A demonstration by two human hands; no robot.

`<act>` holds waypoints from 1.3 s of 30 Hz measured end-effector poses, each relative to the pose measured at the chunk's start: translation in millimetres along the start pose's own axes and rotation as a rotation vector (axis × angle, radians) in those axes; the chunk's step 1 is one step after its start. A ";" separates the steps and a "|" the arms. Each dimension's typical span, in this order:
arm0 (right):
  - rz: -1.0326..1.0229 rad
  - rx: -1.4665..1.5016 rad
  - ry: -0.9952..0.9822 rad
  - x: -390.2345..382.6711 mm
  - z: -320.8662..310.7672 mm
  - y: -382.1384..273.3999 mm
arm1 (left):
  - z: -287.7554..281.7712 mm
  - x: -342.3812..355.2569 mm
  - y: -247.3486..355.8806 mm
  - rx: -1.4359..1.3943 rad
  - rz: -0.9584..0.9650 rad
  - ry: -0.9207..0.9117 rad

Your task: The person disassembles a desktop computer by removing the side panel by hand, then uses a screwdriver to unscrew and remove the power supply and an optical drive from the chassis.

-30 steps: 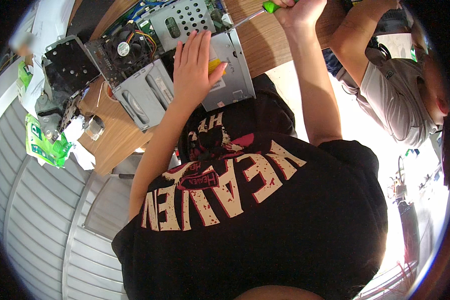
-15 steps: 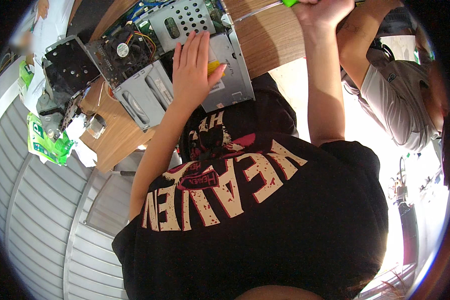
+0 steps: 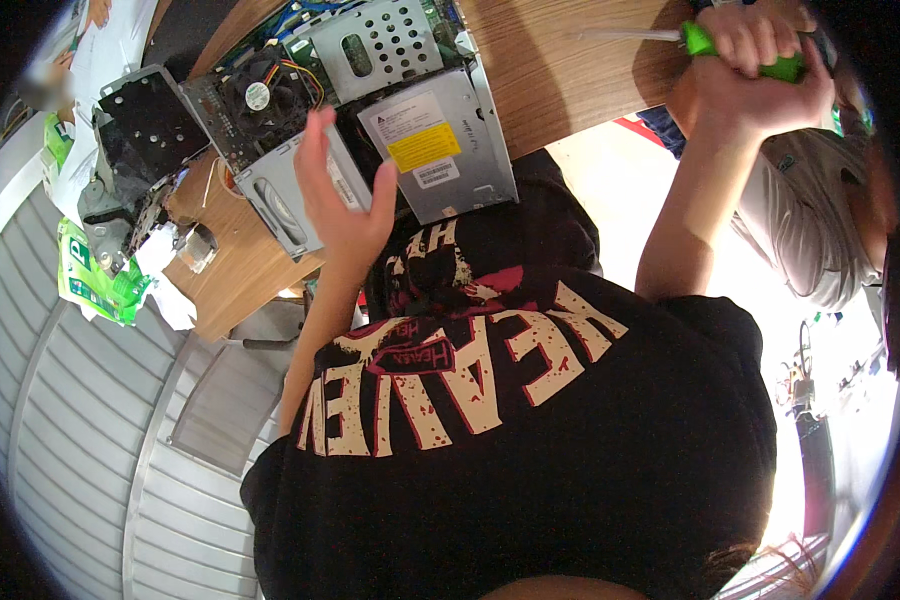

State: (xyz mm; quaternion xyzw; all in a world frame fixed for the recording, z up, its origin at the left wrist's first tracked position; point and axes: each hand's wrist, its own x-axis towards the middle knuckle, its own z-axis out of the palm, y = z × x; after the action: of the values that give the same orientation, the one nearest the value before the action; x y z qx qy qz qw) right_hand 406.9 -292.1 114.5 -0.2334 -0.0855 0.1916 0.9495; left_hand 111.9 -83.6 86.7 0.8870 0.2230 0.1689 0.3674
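An opened desktop computer case (image 3: 502, 120) lies on the wooden table, its inside facing up. In it sit a silver optical drive (image 3: 465, 115) with a yellow label, a perforated metal bracket (image 3: 410, 45) and a black fan (image 3: 258, 95). My left hand (image 3: 348, 205) is open, thumb apart from the fingers, over the left edge of the optical drive beside a grey bay panel (image 3: 282, 190); whether it touches is unclear. At the upper right, my right hand (image 3: 770, 95) is closed round the green handle of a screwdriver (image 3: 698, 40), its thin shaft pointing left.
The wooden tabletop (image 3: 560, 85) runs to the right of the case. Left of it stand a black metal bracket (image 3: 150, 130), a clear small container (image 3: 198, 248) and a green packet (image 3: 95, 275). Another person in a grey shirt (image 3: 800, 220) is close on my right, near my right hand.
My left hand has lifted off the optical drive and shifted left, uncovering the yellow label. My right hand has swung right and turned over, carrying the screwdriver away from the case.
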 end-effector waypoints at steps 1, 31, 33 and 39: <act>0.024 0.091 0.059 -7.8 2.1 6.5 | -6.5 -10.6 6.1 -0.002 -0.003 0.006; 0.227 0.026 0.410 -24.6 -48.1 43.9 | -3.9 -35.1 8.4 -0.498 -0.668 -0.173; 0.373 -0.209 0.397 -18.5 -29.8 32.3 | -1.4 -39.8 10.4 -0.392 -0.642 -0.161; 0.502 -1.466 -0.408 -39.2 -18.5 85.3 | 3.8 -37.9 7.4 -0.321 -0.591 -0.165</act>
State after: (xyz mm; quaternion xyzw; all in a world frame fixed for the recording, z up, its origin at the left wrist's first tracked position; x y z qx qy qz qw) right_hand 348.1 -245.7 54.8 -0.7705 -0.3063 0.3336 0.4485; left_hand 83.8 -110.1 84.4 0.7257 0.4103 0.0157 0.5520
